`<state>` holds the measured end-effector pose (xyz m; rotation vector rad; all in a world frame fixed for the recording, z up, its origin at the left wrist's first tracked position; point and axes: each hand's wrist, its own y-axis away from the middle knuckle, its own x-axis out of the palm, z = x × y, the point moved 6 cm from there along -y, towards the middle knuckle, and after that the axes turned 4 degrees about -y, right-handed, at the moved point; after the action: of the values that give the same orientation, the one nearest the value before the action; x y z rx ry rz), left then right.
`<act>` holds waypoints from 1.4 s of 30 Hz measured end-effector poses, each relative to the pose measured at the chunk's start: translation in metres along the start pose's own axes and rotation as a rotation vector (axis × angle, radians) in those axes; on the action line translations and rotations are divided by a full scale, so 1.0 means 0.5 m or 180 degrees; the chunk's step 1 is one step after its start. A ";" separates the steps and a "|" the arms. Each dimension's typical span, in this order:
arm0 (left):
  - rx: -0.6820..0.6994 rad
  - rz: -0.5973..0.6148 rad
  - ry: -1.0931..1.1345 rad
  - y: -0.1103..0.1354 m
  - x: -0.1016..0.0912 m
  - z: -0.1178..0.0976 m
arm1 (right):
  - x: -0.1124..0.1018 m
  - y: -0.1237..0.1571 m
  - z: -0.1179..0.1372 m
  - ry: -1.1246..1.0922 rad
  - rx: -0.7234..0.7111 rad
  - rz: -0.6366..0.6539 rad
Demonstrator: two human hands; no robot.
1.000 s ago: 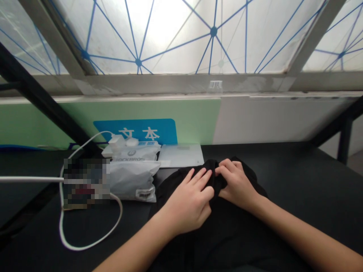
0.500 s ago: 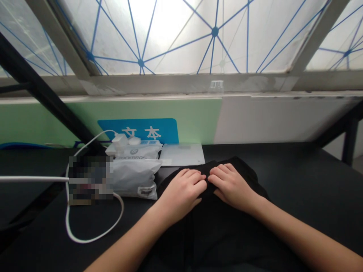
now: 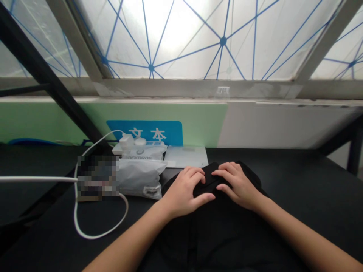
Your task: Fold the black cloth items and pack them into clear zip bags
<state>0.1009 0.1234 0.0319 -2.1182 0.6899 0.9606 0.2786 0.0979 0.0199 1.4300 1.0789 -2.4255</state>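
Observation:
A black cloth (image 3: pixel 215 230) lies on the black table (image 3: pixel 306 189) in front of me, bunched into a roll at its far end. My left hand (image 3: pixel 185 190) curls over the left part of that roll, thumb under and fingers on top. Beside it my right hand (image 3: pixel 236 183) grips the right part, fingers bent over the fabric. The two hands nearly touch at the middle of the roll.
Left of the cloth lie two white plastic bags (image 3: pixel 140 175), a flat white sheet (image 3: pixel 187 155), a blurred-out object (image 3: pixel 98 177) and a looping white cable (image 3: pixel 85 223) with a charger (image 3: pixel 127 140). A green and white wall panel and window frame stand behind.
My hands went from pinching the raised cloth to pressing it down, and now they curl around the rolled end. The view has drifted slightly, shifting everything a bit to the right.

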 end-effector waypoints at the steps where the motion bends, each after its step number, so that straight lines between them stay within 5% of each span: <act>1: -0.0046 -0.0075 -0.0042 0.000 0.001 0.000 | -0.004 0.002 -0.007 0.0055 0.0045 -0.0123; 4: -0.0139 -0.0187 -0.0188 -0.001 0.010 0.001 | -0.016 0.004 -0.028 0.0200 0.0170 -0.0411; 8: -0.0150 -0.0207 -0.0235 -0.005 0.023 0.002 | -0.017 -0.004 -0.034 0.0432 -0.0052 -0.0207; 22: -0.0562 -0.0369 -0.0523 -0.022 0.034 0.024 | -0.005 -0.033 0.040 0.0196 -0.0678 -0.0480; 31: 0.0207 -0.0093 -0.0742 0.005 0.032 0.009 | 0.019 -0.014 0.051 0.0695 -0.0895 0.0412; 42: 0.0304 0.0392 -0.0841 0.006 0.021 -0.015 | 0.027 -0.003 0.040 0.0918 -0.1030 0.0178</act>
<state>0.1082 0.1140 0.0259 -1.8399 0.7219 1.2234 0.2563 0.0898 0.0159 1.6961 1.3922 -1.9320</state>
